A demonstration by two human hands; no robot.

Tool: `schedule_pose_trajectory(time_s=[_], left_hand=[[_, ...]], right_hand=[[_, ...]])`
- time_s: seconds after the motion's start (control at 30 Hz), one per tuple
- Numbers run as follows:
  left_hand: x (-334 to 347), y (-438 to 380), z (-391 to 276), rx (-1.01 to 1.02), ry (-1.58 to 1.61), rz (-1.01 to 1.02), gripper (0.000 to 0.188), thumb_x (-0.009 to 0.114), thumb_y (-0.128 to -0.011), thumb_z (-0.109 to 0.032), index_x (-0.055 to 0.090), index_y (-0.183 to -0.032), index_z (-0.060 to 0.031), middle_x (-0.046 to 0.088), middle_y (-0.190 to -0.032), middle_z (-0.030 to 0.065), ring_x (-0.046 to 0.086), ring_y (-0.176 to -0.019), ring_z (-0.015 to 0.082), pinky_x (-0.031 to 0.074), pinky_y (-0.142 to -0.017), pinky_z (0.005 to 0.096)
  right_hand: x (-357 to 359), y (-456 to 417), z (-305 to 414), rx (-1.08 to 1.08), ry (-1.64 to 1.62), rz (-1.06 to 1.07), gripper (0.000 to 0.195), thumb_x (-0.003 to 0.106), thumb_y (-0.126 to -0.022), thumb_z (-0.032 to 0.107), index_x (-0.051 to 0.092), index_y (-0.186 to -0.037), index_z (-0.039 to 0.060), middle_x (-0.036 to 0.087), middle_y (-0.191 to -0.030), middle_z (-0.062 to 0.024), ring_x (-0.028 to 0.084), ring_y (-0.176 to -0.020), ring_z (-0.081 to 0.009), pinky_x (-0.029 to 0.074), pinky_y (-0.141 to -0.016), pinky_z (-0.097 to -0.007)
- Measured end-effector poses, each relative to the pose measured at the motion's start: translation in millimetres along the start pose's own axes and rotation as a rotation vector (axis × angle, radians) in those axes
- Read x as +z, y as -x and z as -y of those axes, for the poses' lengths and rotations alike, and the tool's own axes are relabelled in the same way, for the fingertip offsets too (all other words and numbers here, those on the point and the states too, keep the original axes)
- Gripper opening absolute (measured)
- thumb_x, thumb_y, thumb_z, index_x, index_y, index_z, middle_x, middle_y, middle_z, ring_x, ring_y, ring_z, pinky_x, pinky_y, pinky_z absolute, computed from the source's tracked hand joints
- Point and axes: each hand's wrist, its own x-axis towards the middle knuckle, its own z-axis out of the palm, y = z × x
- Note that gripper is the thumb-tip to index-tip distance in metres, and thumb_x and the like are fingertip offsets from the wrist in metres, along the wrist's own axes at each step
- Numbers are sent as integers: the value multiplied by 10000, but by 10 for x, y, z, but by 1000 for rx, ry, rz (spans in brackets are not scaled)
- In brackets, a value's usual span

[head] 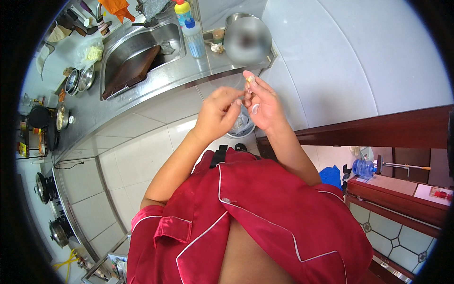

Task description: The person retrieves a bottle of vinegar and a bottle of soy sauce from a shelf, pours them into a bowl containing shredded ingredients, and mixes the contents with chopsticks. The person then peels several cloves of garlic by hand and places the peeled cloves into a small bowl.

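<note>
My right hand (266,104) is raised over the floor in front of the counter. Its thumb and fingers pinch a small yellowish-white piece, apparently a garlic clove (250,80). A second, whitish piece (255,108) rests against the palm. Beside it, my left hand (214,115) has its fingertips close to the right fingers, thumb and forefinger bent towards each other. Whether anything is between them cannot be made out. Beneath both hands stands a waste bin (242,132) with a plastic liner. A garlic bulb (217,47) lies on the steel counter (166,85).
The sink (117,58) holds a dark wooden cutting board (136,72), tilted. Two bottles, one blue-capped (194,41), stand beside it near a small jar (218,35). A blurred round object (247,41) occupies the counter's end. Metal bowls (86,78) sit farther left.
</note>
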Motion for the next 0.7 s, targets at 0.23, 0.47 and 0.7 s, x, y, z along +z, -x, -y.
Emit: schedule_pose_trajectory(time_s=[0.23,0.47,0.7], left_hand=[[38,-219,-119,-532,524,-169,175,660,-789,-108,671,-904,24,605,-732,24,428,-523,55,317,-457,196],[37,-239,-39,-582,691,-142,107,633,-787,-79,654,-832,15,566,-650,-10,409,-485,22,284,-421,184],[82,-218,-27,-469,528,-178,95,603,-802,-82,627,-835,4,599,-709,9,453,-531,31,342,-464,184]], right_hand=[[34,125,-38,-253,509,37,335,566,-873,84,561,-1194,-11,582,-954,-24,521,-852,-85,417,-758,-223],[-22,154,-7,-360,730,84,323,565,-866,56,566,-1179,-21,561,-1025,-50,534,-922,-108,422,-811,-230],[85,162,-30,-210,449,72,307,563,-861,41,580,-1165,4,596,-964,-36,553,-822,-85,445,-712,-216]])
